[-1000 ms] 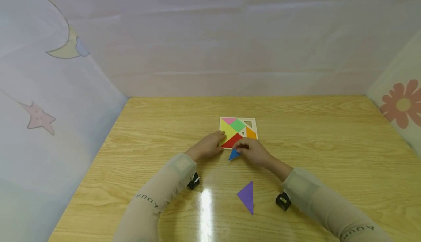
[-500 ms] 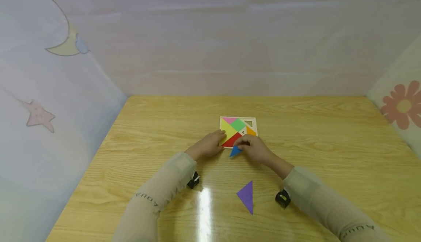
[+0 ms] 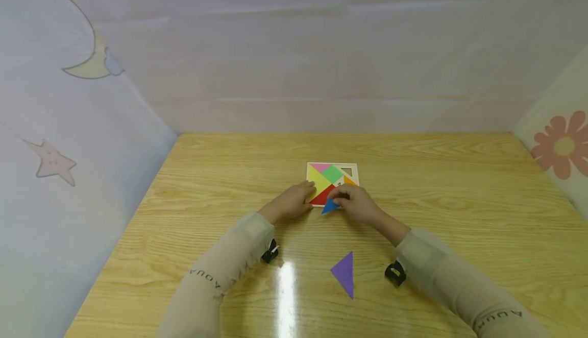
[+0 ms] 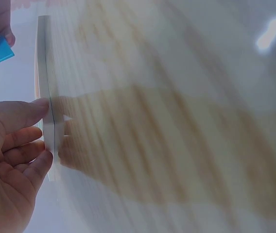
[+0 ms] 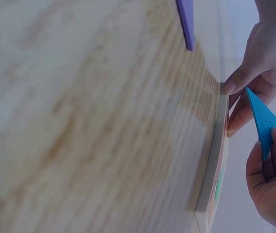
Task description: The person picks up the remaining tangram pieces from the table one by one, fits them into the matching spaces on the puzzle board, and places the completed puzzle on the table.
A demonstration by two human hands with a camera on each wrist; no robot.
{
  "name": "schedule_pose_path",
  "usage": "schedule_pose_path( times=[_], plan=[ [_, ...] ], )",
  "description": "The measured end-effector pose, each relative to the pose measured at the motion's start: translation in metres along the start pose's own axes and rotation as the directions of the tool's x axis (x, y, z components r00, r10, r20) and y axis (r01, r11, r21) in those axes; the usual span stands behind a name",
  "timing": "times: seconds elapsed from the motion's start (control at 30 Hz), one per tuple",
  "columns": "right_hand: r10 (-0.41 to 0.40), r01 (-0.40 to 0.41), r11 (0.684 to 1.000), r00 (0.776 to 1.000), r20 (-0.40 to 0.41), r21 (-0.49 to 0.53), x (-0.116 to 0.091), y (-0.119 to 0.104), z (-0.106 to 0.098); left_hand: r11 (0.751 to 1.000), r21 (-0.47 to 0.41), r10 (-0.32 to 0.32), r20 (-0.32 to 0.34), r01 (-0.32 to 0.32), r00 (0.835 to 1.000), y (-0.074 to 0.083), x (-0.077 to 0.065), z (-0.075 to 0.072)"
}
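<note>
A square wooden tangram tray (image 3: pixel 354 168) lies flat at mid-table, with yellow, red, green, pink and orange pieces in it. My left hand (image 3: pixel 292 202) holds the tray's near-left corner, fingers over the left side and thumb at the front edge; the left wrist view shows the fingertips against the tray's side (image 4: pixel 44 63). Between thumb and fingers my right hand (image 3: pixel 358 205) pinches a blue triangle (image 3: pixel 329 207), tilted above the tray's front edge. The right wrist view shows the blue triangle (image 5: pixel 262 116) raised clear of the tray. Part of the tray is hidden under the right hand.
A purple triangle (image 3: pixel 345 275) lies on the wooden table (image 3: pixel 220 174) between the forearms, nearer the body. Small black devices hang under both wrists, one by the left cuff (image 3: pixel 262 228). Printed cloth walls stand behind and at the sides.
My right hand has moved slightly away from the body, carrying the blue triangle from in front of the tray to over its front edge. The left hand and purple triangle stay put.
</note>
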State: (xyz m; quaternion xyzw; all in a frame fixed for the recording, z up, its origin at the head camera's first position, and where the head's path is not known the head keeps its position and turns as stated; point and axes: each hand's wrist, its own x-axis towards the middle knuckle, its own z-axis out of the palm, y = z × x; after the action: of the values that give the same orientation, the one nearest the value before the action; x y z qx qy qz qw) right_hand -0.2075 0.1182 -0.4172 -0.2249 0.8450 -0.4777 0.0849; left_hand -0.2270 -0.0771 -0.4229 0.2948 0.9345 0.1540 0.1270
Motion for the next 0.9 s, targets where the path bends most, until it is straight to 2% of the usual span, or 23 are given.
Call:
schedule_pose_path(
  times=[0.23, 0.53, 0.73, 0.9],
  plan=[
    [0.015, -0.014, 0.998, 1.0, -0.004, 0.056, 0.002, -0.0004, -0.0028, 1.0, 0.011, -0.002, 0.004, 0.002, 1.0, -0.0016, 0.0018, 0.0011],
    [-0.002, 0.001, 1.0, 0.999, -0.033, -0.011, 0.0044, -0.0008, -0.0058, 1.0, 0.007, -0.007, 0.01, 0.006, 1.0, 0.0, 0.0011, -0.0011],
    [0.02, -0.02, 1.0, 0.999, -0.041, -0.012, 0.0042, -0.0003, -0.0067, 1.0, 0.01, -0.008, 0.01, 0.008, 1.0, 0.0003, 0.0008, -0.0008],
    [0.02, -0.02, 1.0, 0.999, -0.04, -0.021, 0.0047, 0.0022, -0.008, 1.0, -0.027, -0.004, 0.013, 0.005, 1.0, -0.0064, 0.0053, 0.0042]
  ],
)
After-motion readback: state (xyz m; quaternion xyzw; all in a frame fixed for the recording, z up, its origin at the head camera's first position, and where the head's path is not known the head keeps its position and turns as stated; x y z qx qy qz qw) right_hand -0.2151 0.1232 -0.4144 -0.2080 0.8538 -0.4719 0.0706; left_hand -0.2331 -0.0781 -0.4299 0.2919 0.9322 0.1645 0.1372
